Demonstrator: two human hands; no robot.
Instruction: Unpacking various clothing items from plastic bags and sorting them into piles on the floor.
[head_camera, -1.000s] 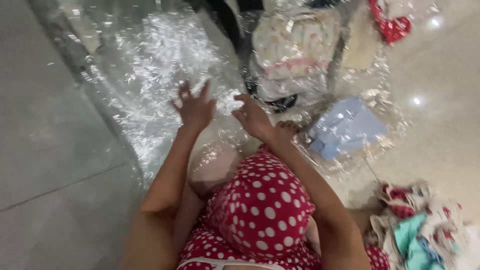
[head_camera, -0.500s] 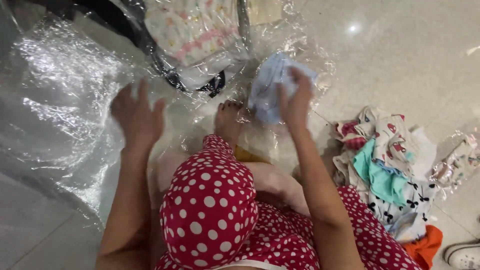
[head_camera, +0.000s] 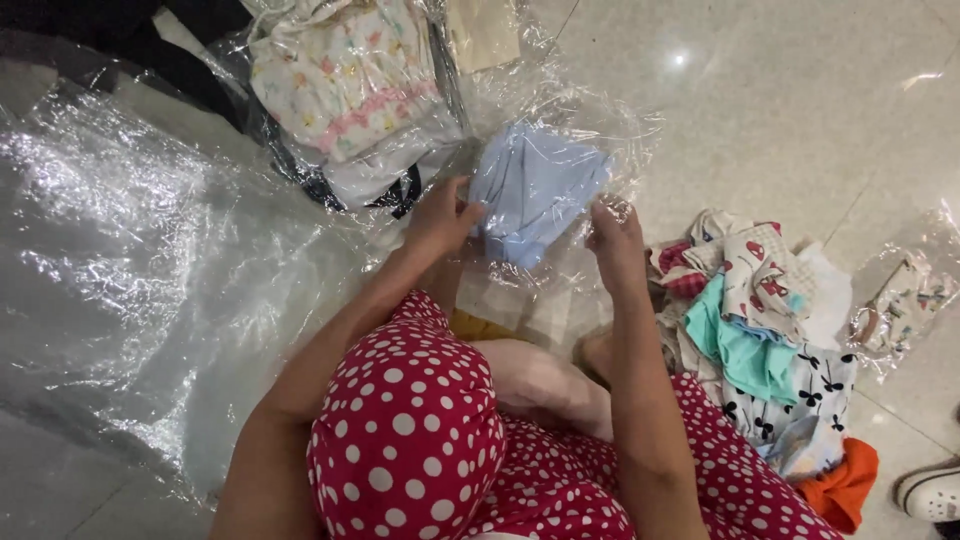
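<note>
I sit on a tiled floor in a red dress with white dots. A folded light blue garment inside a clear plastic bag (head_camera: 535, 190) lies in front of my knees. My left hand (head_camera: 440, 218) pinches the bag's left edge. At the bag's right lower corner, my right hand (head_camera: 615, 238) grips the crinkled plastic. Both hands hold the same packet, just above the floor.
A large sheet of clear plastic (head_camera: 130, 250) covers the floor at left. A bagged floral white garment (head_camera: 345, 85) lies at the top. A heap of loose mixed clothes (head_camera: 770, 330) sits at right, with a small bagged item (head_camera: 905, 300) and a shoe (head_camera: 930, 490) beyond.
My left hand left the big plastic sheet and came across to the blue packet. The right hand, which reached the packet half a second ago, now grips its right corner.
</note>
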